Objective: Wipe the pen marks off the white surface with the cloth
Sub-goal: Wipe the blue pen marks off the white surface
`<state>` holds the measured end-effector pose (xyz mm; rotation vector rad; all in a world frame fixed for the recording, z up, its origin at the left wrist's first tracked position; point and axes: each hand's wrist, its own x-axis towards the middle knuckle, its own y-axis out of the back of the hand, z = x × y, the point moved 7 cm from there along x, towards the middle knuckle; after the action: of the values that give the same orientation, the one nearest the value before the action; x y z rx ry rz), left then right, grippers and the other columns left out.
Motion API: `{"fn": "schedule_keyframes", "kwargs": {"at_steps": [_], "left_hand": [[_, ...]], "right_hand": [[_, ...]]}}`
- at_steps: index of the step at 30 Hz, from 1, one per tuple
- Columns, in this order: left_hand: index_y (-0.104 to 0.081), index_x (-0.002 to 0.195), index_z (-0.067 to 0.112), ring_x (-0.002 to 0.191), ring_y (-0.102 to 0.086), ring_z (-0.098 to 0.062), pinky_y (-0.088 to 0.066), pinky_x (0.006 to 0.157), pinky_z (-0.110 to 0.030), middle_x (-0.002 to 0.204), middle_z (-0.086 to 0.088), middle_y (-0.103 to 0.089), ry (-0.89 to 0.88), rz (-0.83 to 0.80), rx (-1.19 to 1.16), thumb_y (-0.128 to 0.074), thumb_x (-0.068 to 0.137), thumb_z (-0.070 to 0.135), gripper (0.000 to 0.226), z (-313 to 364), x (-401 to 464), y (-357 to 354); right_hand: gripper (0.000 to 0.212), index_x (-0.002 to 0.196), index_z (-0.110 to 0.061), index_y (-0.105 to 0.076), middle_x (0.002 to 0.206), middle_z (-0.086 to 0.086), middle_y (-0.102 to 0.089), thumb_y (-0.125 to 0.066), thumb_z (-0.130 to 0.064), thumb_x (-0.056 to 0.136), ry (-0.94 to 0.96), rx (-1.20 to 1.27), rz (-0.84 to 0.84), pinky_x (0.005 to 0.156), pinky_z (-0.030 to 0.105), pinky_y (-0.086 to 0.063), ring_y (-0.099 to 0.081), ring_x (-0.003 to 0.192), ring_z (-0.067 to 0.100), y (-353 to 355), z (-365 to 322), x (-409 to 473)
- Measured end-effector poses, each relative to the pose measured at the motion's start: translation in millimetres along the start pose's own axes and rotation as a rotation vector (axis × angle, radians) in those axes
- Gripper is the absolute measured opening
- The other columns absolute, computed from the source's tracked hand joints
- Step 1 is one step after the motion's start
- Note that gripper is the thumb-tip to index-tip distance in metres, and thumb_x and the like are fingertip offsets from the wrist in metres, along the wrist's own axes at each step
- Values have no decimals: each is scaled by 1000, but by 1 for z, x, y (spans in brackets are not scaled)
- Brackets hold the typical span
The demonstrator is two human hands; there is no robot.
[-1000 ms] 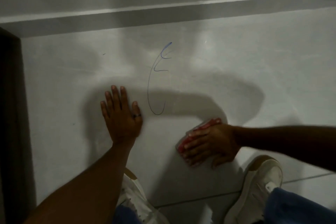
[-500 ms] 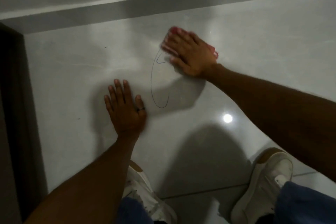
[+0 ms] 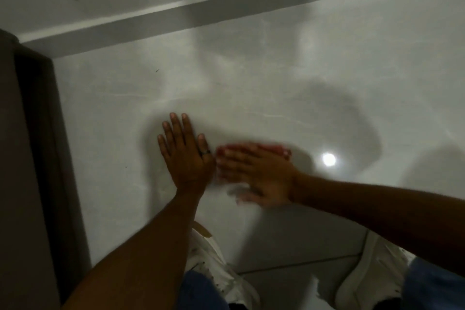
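The white surface (image 3: 276, 83) is a glossy floor. A skirting strip (image 3: 176, 20) runs at 12 o'clock and a dark door frame (image 3: 37, 158) stands at 9 o'clock. The red cloth (image 3: 281, 150) lies under the right hand (image 3: 256, 173), pressed by straight, blurred fingers (image 3: 234, 158). The left hand (image 3: 186, 158) rests flat, fingers extended, just beside the cloth at 9 o'clock. A white shoe (image 3: 372, 272) stands at 5 o'clock.

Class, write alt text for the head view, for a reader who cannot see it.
A blurred right hand presses a red cloth on a white surface, beside a flat left hand. No pen marks show.
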<state>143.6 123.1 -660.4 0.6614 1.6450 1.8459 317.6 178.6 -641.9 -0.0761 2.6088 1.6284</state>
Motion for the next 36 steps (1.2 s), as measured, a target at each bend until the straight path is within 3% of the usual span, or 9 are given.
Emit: {"fn": "schedule_keyframes", "kwargs": {"at_steps": [5,9,14,20,23,25,29,32,36], "left_hand": [[-31,169,12,165,-25,-37,-22,134,-57,177,-16,-28,-16,20,16,-30,112,40,63,1,1,0],[-32,168,11,164,-26,-38,-24,133,-58,177,-16,-28,-18,12,24,-31,112,38,62,-1,0,0],[-32,168,11,165,-25,-37,-22,134,-56,177,-16,-28,-10,1,15,-31,112,39,63,0,0,2],[-30,169,13,165,-26,-36,-23,133,-57,177,-15,-28,-24,8,22,-32,113,40,62,-4,-1,-4],[-29,169,13,165,-24,-37,-21,134,-57,177,-15,-27,-12,-3,0,-33,112,39,63,-2,-1,-6],[-28,170,13,166,-22,-36,-20,135,-57,178,-15,-25,-13,-11,2,-31,112,40,64,-3,0,-5],[-27,170,14,166,-21,-36,-18,135,-56,178,-14,-25,-16,-17,-4,-28,112,41,64,-4,0,-7],[-28,170,14,166,-21,-36,-16,135,-55,179,-13,-24,-8,-25,-7,-29,113,40,63,-2,-1,-6],[-25,170,10,167,-14,-41,-10,135,-53,179,-19,-17,6,-269,-78,-38,113,34,63,-1,4,1]], "right_hand": [[56,159,-27,-50,172,-1,-41,-53,-49,108,439,12,-126,134,53,-23,-27,165,24,-10,0,-4],[53,159,-28,-49,172,0,-41,-46,-47,111,306,-83,-60,134,55,-23,-29,164,25,11,37,31],[56,162,-26,-46,171,5,-42,-42,-49,111,-114,-147,100,134,54,-22,-32,163,29,56,103,68],[62,169,-28,-24,180,4,-20,-22,-50,112,-857,-45,294,137,55,-11,-10,169,27,98,184,36],[64,170,-20,-20,180,7,-17,-24,-45,112,-1343,5,478,137,53,-9,-9,169,28,93,186,-12],[67,171,-15,-17,180,11,-15,-29,-36,109,-1477,24,502,137,53,-9,-9,169,30,81,169,-29],[77,171,-11,-8,181,13,-4,-36,-7,100,-1307,39,306,138,51,-3,0,169,34,47,134,-37],[70,170,-7,-4,181,17,1,-29,-4,105,-1157,45,205,139,49,1,3,168,36,34,107,-41],[114,169,-7,9,181,15,6,-74,-21,92,-1071,-38,-169,139,42,-1,2,168,34,24,56,-44]]}}
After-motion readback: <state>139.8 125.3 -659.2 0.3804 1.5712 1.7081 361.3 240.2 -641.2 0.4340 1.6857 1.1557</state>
